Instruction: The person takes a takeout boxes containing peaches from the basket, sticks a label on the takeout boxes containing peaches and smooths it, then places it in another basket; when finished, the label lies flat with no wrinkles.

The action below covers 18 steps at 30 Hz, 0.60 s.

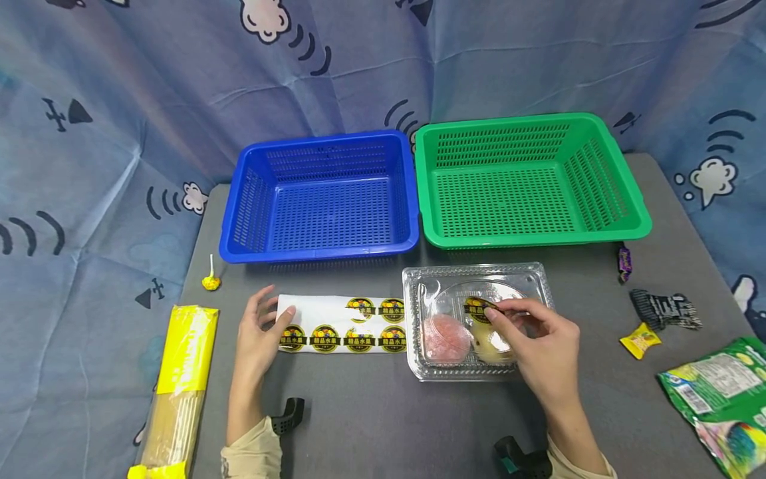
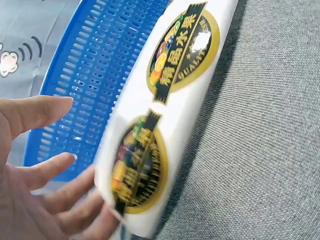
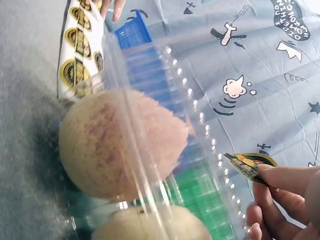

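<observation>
My right hand [image 1: 541, 342] pinches a round black-and-gold fruit sticker [image 1: 477, 309] between thumb and fingers, above a clear plastic clamshell box [image 1: 419, 369]. Through its lid show a pink peach [image 1: 445, 338] and a paler yellowish fruit [image 1: 492, 340]. In the right wrist view the sticker [image 3: 252, 167] sits just off the box's ridged rim. To the left lies a white sheet of stickers [image 1: 311, 307], its right end beside the box. My left hand [image 1: 258, 336] is at the sheet's left end, fingers spread; in the left wrist view some fingertips touch the sheet's edge.
Behind stand a blue basket [image 1: 320, 255] and a green basket [image 1: 532, 238]. A lollipop [image 1: 211, 282] and a yellow noodle packet [image 1: 188, 349] lie left. On the right are a purple candy [image 1: 624, 263], a black-striped wrapper [image 1: 664, 310], a yellow candy [image 1: 640, 340] and a green bag [image 1: 721, 392].
</observation>
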{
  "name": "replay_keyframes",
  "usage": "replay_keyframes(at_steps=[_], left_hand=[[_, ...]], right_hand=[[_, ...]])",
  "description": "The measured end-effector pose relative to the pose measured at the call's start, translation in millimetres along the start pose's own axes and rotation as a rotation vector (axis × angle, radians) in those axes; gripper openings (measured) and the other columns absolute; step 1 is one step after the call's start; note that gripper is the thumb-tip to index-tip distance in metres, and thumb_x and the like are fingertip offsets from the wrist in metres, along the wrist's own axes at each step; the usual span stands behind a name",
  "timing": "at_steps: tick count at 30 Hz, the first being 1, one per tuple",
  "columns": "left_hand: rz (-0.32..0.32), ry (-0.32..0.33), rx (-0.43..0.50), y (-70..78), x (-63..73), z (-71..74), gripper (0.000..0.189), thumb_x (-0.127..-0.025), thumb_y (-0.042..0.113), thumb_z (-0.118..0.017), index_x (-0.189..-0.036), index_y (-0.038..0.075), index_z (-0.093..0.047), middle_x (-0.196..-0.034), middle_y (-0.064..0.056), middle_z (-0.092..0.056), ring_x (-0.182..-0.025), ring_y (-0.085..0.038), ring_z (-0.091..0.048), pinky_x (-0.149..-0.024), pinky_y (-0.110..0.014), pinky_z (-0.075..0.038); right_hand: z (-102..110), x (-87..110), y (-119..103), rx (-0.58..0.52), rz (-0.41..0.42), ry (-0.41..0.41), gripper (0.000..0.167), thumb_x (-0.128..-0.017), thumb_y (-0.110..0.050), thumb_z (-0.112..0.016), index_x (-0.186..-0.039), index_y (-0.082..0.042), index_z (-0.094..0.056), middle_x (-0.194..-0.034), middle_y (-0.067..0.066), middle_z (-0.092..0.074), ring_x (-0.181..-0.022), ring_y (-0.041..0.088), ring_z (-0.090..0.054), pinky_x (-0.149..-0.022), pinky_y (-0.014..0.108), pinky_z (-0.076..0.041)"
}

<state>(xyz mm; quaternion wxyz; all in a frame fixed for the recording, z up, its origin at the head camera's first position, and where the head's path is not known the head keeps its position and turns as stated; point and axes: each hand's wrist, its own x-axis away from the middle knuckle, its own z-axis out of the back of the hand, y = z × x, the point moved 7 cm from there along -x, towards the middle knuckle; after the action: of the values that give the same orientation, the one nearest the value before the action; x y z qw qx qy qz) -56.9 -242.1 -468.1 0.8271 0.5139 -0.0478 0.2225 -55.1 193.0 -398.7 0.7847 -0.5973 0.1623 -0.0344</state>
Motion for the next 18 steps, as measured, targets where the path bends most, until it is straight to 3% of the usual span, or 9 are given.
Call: replay_keyframes(at_steps=[4,10,18], left_hand=[[-0.031,0.048,-0.014,4.2,0.8,-0.2,0.064,-0.102,0.019,-0.071,-0.159,0.009,-0.043,-0.160,-0.019,-0.049,-0.143,-0.039,-0.051,-0.116,-0.057,-0.045],[-0.103,0.158,-0.008,13.9,4.2,1.0,0.051,-0.101,0.015,-0.071,-0.150,0.009,-0.055,-0.150,-0.016,-0.061,-0.136,-0.031,-0.057,-0.105,-0.044,-0.051],[-0.167,0.058,0.083,26.5,10.9,-21.3,0.047,-0.100,0.011,-0.072,-0.145,0.007,-0.060,-0.138,-0.016,-0.069,-0.129,-0.029,-0.062,-0.090,-0.020,-0.049]], right_hand=[[0.4,-0.7,0.2,0.082,-0.015,-0.008,0.019,-0.081,0.009,-0.086,-0.097,0.000,-0.081,-0.081,-0.020,-0.072,-0.069,0.003,-0.062,-0.068,0.012,-0.049],[0.3,-0.5,1.5,0.185,-0.030,-0.024,0.014,-0.083,0.003,-0.088,-0.091,-0.006,-0.081,-0.077,-0.022,-0.069,-0.066,0.003,-0.056,-0.065,0.014,-0.044],[-2.7,-2.2,3.9,0.231,-0.036,-0.027,0.012,-0.083,-0.002,-0.090,-0.084,-0.010,-0.081,-0.072,-0.016,-0.070,-0.058,0.004,-0.053,-0.057,0.013,-0.041]])
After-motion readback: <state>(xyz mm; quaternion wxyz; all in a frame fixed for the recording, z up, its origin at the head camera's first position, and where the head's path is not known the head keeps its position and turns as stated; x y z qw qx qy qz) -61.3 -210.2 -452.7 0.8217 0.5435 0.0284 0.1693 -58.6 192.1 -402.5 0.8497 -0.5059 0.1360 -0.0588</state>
